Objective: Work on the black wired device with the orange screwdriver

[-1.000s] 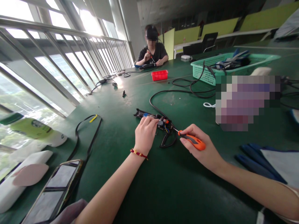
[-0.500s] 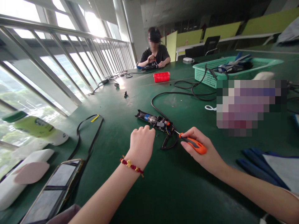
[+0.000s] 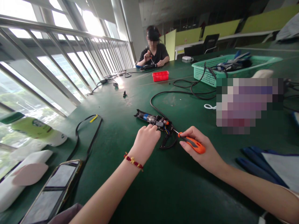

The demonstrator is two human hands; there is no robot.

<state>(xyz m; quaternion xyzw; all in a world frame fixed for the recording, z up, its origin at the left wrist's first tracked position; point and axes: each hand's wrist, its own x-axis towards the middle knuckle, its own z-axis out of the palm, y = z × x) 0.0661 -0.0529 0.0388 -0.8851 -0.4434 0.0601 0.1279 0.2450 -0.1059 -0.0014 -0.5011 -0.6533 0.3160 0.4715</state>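
Note:
An opened black corded device [image 3: 153, 119] lies on the green table, with a blue-banded cylinder, bare wires and an orange part showing; its exact kind I cannot tell. My right hand [image 3: 198, 144] grips an orange-and-black screwdriver [image 3: 195, 145] by the handle. The thin shaft points left, and its tip is at the device's right end, by the cord. My left hand [image 3: 147, 139], with a red beaded bracelet at the wrist, is closed at the device's near side. Its fingertips are hidden, so what they hold, if anything, does not show. A black cord loop [image 3: 164, 143] hangs below the device.
A black cable [image 3: 161, 92] runs back toward a green basket [image 3: 204, 75]. Beyond stand a red tray [image 3: 160, 76] and a co-worker [image 3: 153, 51] with a tool. A phone [image 3: 54, 186], a strap [image 3: 92, 144] and a bottle [image 3: 35, 127] lie left; blue-and-white gloves [image 3: 263, 165] right.
My left hand has moved right, closer to the device's wired end. My right hand keeps the screwdriver at nearly the same spot. The view has shifted slightly.

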